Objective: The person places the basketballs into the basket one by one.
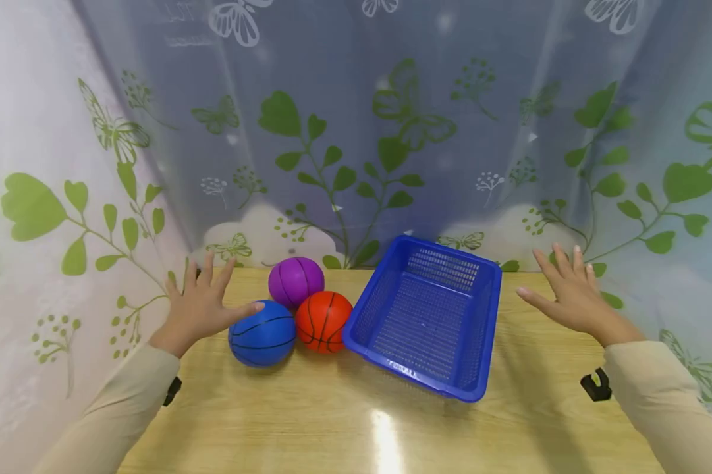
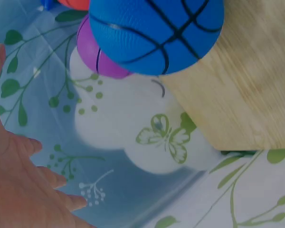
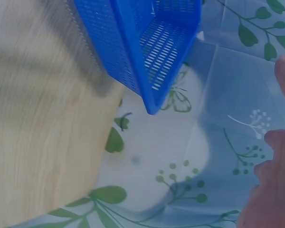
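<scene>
My left hand (image 1: pixel 198 305) is held over the left side of the table with fingers spread, its thumb overlapping the blue ball (image 1: pixel 262 336) in the head view. Behind that ball sits a purple ball (image 1: pixel 296 282), and an orange-red ball (image 1: pixel 325 322) lies to its right; all have black basketball lines. A blue plastic basket (image 1: pixel 423 319) with mesh walls stands right of the balls, nothing inside it. To the right of the basket, my right hand (image 1: pixel 572 299) is raised with spread fingers and holds nothing. The left wrist view shows the left hand (image 2: pixel 26 185) apart from the blue ball.
The light wooden table (image 1: pixel 273 421) reaches back to a curtain (image 1: pixel 344 131) printed with green leaves and butterflies, which also hangs along both sides. Black straps with a small mount (image 1: pixel 596 385) show at the right wrist.
</scene>
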The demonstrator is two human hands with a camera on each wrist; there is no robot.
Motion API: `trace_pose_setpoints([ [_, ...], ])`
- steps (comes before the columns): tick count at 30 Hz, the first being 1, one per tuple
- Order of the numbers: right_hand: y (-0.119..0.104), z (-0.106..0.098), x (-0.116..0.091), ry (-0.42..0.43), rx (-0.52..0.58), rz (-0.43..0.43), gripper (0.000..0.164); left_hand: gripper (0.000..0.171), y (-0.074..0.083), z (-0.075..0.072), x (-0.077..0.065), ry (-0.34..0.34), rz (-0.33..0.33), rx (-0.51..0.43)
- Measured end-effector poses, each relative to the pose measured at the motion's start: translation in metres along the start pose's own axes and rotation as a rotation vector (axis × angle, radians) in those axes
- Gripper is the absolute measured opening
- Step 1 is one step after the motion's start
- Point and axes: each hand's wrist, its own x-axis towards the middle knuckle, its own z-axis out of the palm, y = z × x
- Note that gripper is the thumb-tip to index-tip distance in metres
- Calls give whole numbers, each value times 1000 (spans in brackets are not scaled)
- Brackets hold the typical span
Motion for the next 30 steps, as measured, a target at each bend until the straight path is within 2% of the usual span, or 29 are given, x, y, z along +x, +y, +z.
trace_pose_setpoints([
  [7,5,23,13,-19,30,9,84,106,9,16,-4,7,37,37],
  [13,12,44,24,-16,72,15,87,106,18,33,-5,8,50,8],
  [21,15,74,33,11,95,41,86,103,21,64,-14,83,77,-43],
  [26,21,93,37,61,108,53,86,103,22,73,-16,83,70,-48],
  [30,27,107,40,60,116,64,87,105,22,78,-16,61,59,-52],
])
